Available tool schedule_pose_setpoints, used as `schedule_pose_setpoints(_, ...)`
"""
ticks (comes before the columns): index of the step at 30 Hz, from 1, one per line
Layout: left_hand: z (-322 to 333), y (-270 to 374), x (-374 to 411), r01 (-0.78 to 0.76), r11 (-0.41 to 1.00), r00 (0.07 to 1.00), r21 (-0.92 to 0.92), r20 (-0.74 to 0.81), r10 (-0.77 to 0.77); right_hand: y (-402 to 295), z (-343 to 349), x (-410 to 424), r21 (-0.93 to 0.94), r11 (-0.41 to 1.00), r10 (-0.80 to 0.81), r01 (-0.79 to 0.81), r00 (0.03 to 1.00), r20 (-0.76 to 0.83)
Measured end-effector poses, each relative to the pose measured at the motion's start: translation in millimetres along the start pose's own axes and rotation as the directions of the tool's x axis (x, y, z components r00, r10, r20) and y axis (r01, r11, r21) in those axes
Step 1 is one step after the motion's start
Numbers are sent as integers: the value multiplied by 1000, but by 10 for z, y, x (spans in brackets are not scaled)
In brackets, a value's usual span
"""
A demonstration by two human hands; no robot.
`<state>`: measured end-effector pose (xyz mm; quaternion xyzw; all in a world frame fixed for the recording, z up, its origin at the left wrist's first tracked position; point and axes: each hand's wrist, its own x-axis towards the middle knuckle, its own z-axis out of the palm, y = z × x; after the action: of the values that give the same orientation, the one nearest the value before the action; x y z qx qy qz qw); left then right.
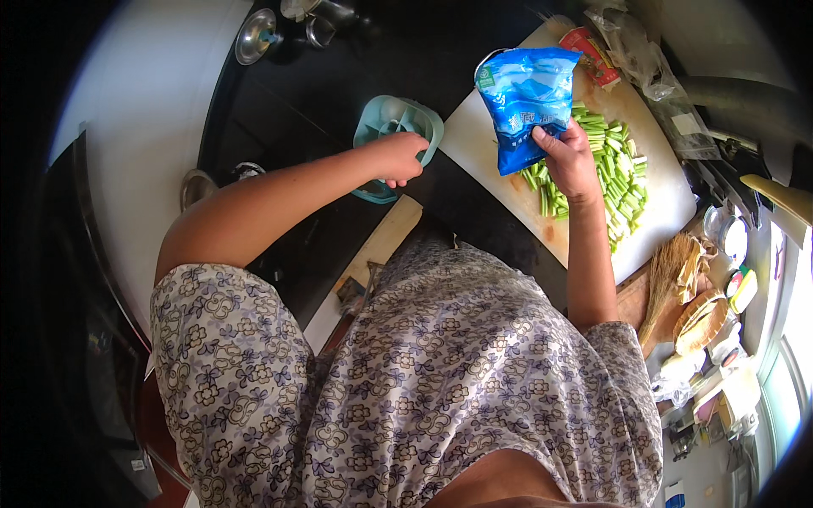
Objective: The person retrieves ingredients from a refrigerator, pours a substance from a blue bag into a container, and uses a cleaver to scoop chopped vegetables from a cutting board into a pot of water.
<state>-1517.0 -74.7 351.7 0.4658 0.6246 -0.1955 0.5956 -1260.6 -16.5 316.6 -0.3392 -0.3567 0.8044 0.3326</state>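
Note:
My right hand (571, 162) grips the lower corner of a blue plastic packet (530, 101) that bears writing, thumb on its front. Held upright, the packet overlaps the far left part of a white cutting board (489, 146). Chopped green stalks (613, 165) are heaped on the board, partly behind my right hand and forearm. My left hand (400, 157) is at the near right side of a pale teal compartmented container (375, 114), fingers curled. Whether those fingers hold its rim or something else is hidden. A teal flap or lid (376, 193) shows below my left wrist.
A red printed packet (591, 57) and clear plastic bags (660, 82) lie at the board's far right. Metal lids (256, 37) stand at the back left. A straw brush (667, 279) and a woven basket (702, 320) are at right. A wooden strip (381, 235) lies near my body.

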Motion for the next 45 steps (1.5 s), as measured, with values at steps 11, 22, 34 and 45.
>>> schedule_pose_setpoints(11, -99, -61, 163, 91, 950, 995, -297, 74, -71, 5, -83, -80, -36, 999, 17, -17, 1000, 17)
schedule_pose_setpoints(22, -242, -215, -480, 80, 946, 954, -314, -250, -164, 11, -56, -89, -37, 999, 38, -36, 999, 35)
schedule_pose_setpoints(34, -513, -453, -343, 66, 789, 990, -611, -56, -127, 41, 34, -131, -68, 995, 73, -72, 997, 15)
schedule_pose_setpoints(45, -412, -393, -252, 42, 840, 999, -541, 48, -19, 87, 134, -84, -101, 991, 92, -87, 995, 44)
